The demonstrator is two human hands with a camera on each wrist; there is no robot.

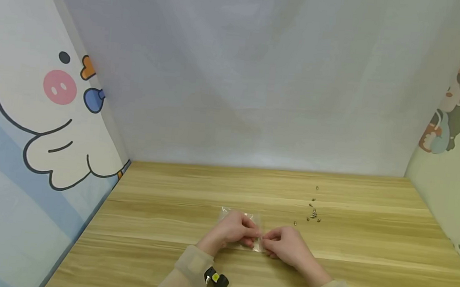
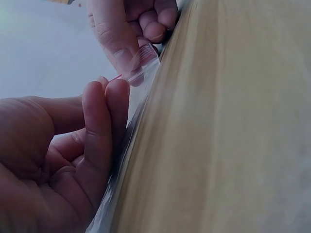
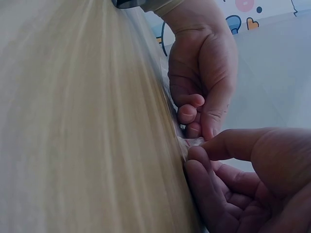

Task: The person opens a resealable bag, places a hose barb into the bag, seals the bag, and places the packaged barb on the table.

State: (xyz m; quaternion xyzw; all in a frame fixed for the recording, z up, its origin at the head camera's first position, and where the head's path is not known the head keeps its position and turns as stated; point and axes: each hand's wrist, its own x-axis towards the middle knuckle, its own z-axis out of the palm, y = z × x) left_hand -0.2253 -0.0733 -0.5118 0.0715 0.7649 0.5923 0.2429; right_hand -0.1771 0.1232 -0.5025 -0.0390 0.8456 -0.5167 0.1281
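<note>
A clear plastic zip bag (image 1: 256, 245) lies low over the wooden table, its zip end toward the right. Both hands meet at that end. My left hand (image 1: 235, 229) pinches the bag near the zip, thumb against fingers, and covers much of the bag's middle. Opposite it, my right hand (image 1: 287, 245) pinches the zip edge between thumb and fingertips. A thin red line runs along the zip strip (image 2: 148, 58) in the left wrist view. From the right wrist side, the bag's corner (image 3: 190, 142) shows between the two hands' fingertips.
Several small metal pieces (image 1: 314, 213) lie scattered on the wooden table (image 1: 157, 228), beyond the right hand. A pale curtain (image 1: 250, 95) hangs behind the table's far edge. Printed cartoon panels (image 1: 22, 75) stand at both sides. Each wrist wears a black camera (image 1: 216, 280).
</note>
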